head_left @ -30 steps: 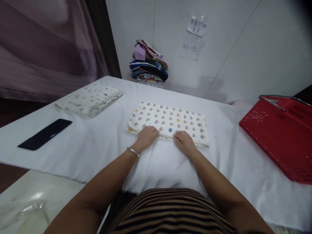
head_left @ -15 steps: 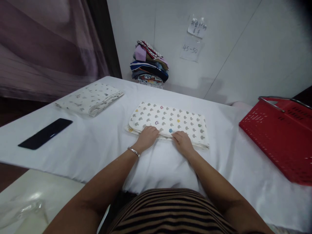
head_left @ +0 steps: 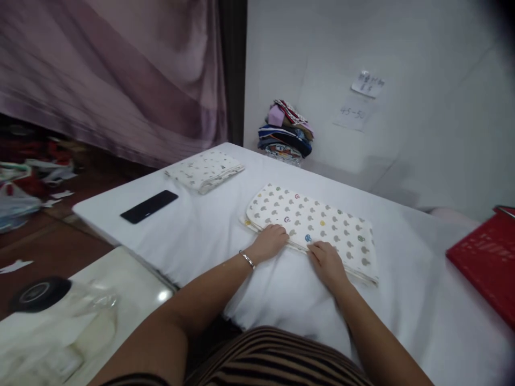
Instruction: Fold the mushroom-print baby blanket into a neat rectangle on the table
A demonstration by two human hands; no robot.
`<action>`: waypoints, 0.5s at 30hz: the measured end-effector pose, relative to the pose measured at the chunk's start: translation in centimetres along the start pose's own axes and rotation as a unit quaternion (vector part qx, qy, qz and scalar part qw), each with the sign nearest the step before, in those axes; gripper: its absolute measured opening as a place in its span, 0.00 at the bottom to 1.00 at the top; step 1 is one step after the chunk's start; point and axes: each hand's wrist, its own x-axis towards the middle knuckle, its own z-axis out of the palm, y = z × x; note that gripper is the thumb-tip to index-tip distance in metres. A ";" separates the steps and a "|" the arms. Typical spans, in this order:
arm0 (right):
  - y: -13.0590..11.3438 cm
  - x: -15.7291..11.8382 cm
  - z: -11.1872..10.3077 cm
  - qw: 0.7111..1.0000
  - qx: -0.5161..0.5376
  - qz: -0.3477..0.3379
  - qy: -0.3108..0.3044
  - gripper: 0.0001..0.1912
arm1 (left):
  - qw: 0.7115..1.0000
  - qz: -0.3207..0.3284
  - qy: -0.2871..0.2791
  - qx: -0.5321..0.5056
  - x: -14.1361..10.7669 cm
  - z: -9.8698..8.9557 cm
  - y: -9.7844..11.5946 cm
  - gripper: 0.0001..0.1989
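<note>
A folded white cloth [head_left: 322, 222] printed with grey mushroom-like shapes and a few coloured ones lies flat on the white-covered table [head_left: 281, 300]. Along its near edge, my left hand [head_left: 271, 242] grips the layers with the fingers on top; a silver bracelet circles that wrist. A short way to the right, my right hand [head_left: 328, 262] pinches the same near edge. The thumbs and the undersides of both grips are partly hidden. Farther left rests a second folded cloth [head_left: 205, 170] with a small leaf-like print, apart from both hands.
A black phone-like slab [head_left: 149, 206] lies on the table at left. A red basket [head_left: 485, 257] stands at the right. Folded fabrics [head_left: 285, 131] are stacked beyond the far edge. A lower pale surface [head_left: 120, 279] holding clear plastic adjoins the table's near left.
The view has swung to the left, so everything sits farther right and more floor shows. Both hands keep their hold on the cloth's near edge, and the cloth looks unchanged.
</note>
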 end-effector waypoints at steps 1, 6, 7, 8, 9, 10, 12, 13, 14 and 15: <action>0.2 -0.1 0.2 1.000 -0.004 -0.003 0.003 0.14 | 1.000 -0.001 0.003 -0.002 -0.1 -0.1 0.0 0.07; 0.7 -0.2 0.7 1.000 -0.012 -0.010 0.007 0.14 | 0.999 -0.030 0.035 0.022 -0.6 -0.1 -0.4 0.10; 0.7 -0.2 0.8 1.000 -0.012 -0.011 0.008 0.14 | 0.998 -0.041 0.039 0.028 -0.7 0.0 -0.6 0.10; 0.7 -0.2 0.8 1.000 -0.011 -0.013 0.007 0.14 | 0.997 -0.053 0.043 0.032 -0.7 0.0 -0.7 0.11; 0.7 -0.2 0.7 1.000 -0.011 -0.015 0.005 0.13 | 0.996 -0.065 0.046 0.036 -0.7 0.1 -0.9 0.11; 0.7 -0.2 0.6 1.000 -0.012 -0.016 0.003 0.13 | 0.995 -0.076 0.050 0.039 -0.7 0.1 -1.1 0.12; 0.5 0.1 0.4 1.000 -0.020 -0.020 -0.002 0.13 | 0.993 -0.093 0.057 0.045 -0.7 0.2 -1.4 0.12; 0.3 0.4 0.3 0.999 -0.026 -0.022 -0.006 0.13 | 0.992 -0.099 0.058 0.045 -0.7 0.2 -1.5 0.12; 0.0 0.8 0.1 0.999 -0.034 -0.025 -0.011 0.13 | 0.992 -0.102 0.059 0.044 -0.7 0.1 -1.6 0.12; -0.4 1.2 0.0 0.999 -0.043 -0.028 -0.018 0.13 | 0.992 -0.103 0.058 0.043 -0.7 0.1 -1.7 0.12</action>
